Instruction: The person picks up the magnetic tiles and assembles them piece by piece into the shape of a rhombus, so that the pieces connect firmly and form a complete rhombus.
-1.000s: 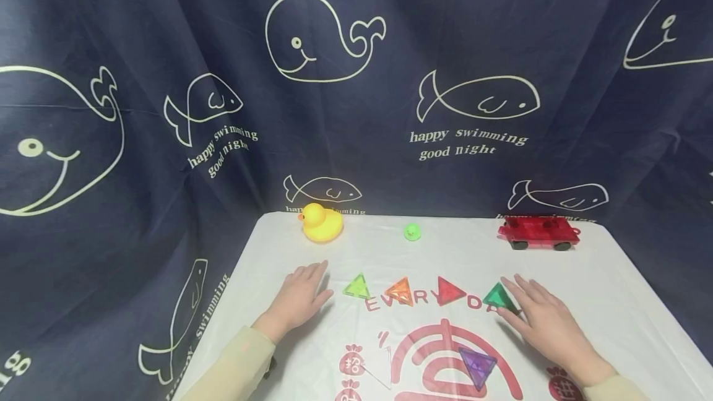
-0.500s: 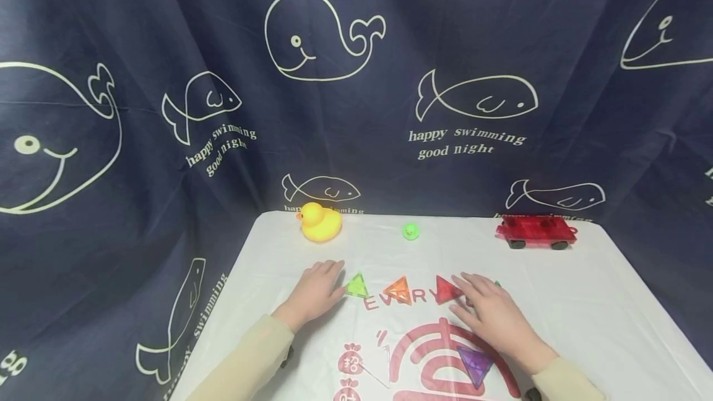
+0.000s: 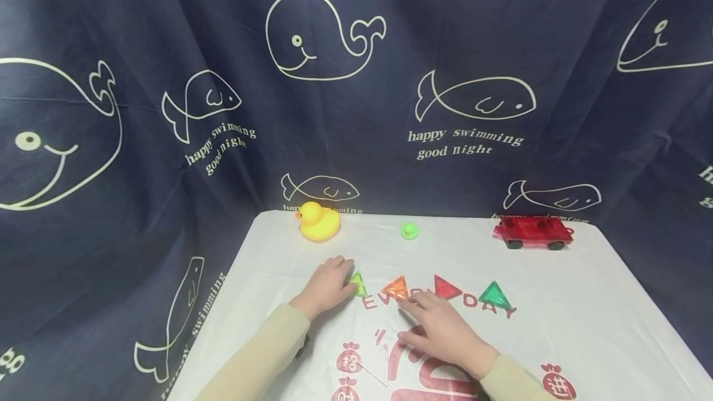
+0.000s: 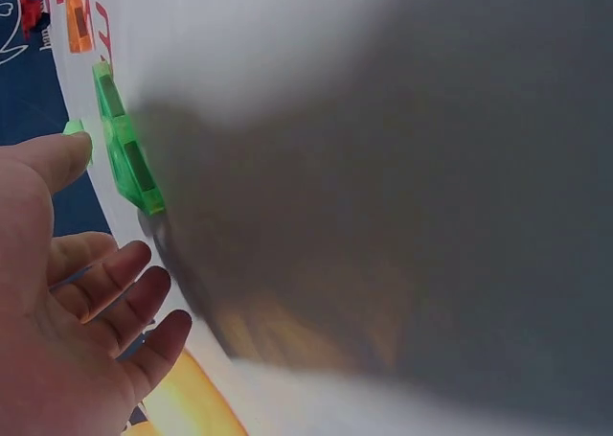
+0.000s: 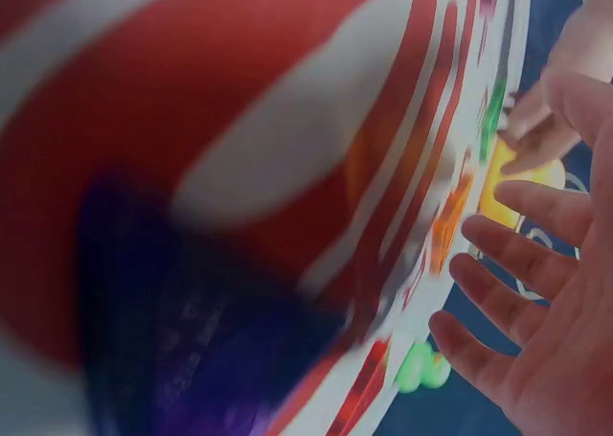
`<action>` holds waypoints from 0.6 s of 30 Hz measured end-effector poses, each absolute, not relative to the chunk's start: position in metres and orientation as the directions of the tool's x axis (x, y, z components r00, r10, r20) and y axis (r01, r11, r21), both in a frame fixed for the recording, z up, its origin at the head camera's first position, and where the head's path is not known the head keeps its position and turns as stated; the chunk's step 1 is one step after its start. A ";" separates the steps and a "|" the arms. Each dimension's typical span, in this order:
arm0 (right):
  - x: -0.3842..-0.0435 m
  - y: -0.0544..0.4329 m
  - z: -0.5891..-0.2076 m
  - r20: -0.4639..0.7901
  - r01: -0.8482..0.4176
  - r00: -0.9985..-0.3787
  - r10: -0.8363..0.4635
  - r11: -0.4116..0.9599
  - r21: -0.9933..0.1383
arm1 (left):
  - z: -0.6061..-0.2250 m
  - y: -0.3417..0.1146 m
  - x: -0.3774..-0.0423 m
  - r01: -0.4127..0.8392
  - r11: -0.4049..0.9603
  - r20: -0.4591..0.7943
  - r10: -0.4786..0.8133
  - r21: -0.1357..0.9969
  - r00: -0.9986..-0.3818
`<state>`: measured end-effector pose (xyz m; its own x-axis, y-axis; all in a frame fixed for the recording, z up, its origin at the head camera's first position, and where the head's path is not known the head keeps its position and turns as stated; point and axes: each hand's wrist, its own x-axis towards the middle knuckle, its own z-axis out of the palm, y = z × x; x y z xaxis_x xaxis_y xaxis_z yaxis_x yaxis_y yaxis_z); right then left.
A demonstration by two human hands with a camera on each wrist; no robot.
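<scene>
A light green triangular tile (image 3: 358, 284) lies at the left end of a row, partly covered by my left hand (image 3: 327, 288). In the left wrist view that hand's thumb and fingers are spread, with nothing gripped. My right hand (image 3: 442, 330) hovers or rests just in front of the orange triangular tile (image 3: 395, 288), its fingers apart and relaxed in the right wrist view. Farther right in the row lie a red triangular tile (image 3: 446, 288) and a dark green triangular tile (image 3: 494, 296). A purple triangular tile (image 5: 211, 340) appears blurred in the right wrist view; my right arm hides it in the head view.
A yellow rubber duck (image 3: 320, 221), a small green duck (image 3: 409, 231) and a red toy car base (image 3: 533, 231) stand along the back of the white, red-printed tablecloth (image 3: 601, 302). Behind hangs a dark blue curtain (image 3: 384, 141) with whale and fish drawings.
My right hand has swept left from the dark green tile, past the red one, to near the orange tile. My left hand has moved right to the light green tile. The tiles look unmoved.
</scene>
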<state>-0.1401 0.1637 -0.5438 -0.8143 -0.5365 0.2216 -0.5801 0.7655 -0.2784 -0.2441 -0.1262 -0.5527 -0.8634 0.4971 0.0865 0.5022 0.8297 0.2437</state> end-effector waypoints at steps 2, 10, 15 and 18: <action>-0.138 0.156 -0.546 0.200 -0.600 -0.800 -0.565 0.747 -0.286 | -0.553 -0.124 -0.245 0.507 0.828 0.084 0.503 0.239 -0.860; -0.129 0.133 -0.548 0.117 -0.642 -0.756 -0.644 0.696 -0.322 | -0.552 -0.122 -0.248 0.498 0.839 0.017 0.507 0.218 -0.862; -0.125 0.127 -0.551 0.120 -0.674 -0.729 -0.674 0.677 -0.297 | -0.551 -0.121 -0.249 0.508 0.834 -0.009 0.522 0.213 -0.853; -0.123 0.126 -0.552 0.140 -0.692 -0.714 -0.686 0.662 -0.288 | -0.551 -0.121 -0.250 0.521 0.825 -0.018 0.538 0.218 -0.843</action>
<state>-0.1232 0.1259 -0.5525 -0.7138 -0.6862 0.1397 -0.6924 0.6616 -0.2880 -0.2502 -0.1214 -0.5505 -0.8431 0.5375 -0.0182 0.5214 0.8251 0.2175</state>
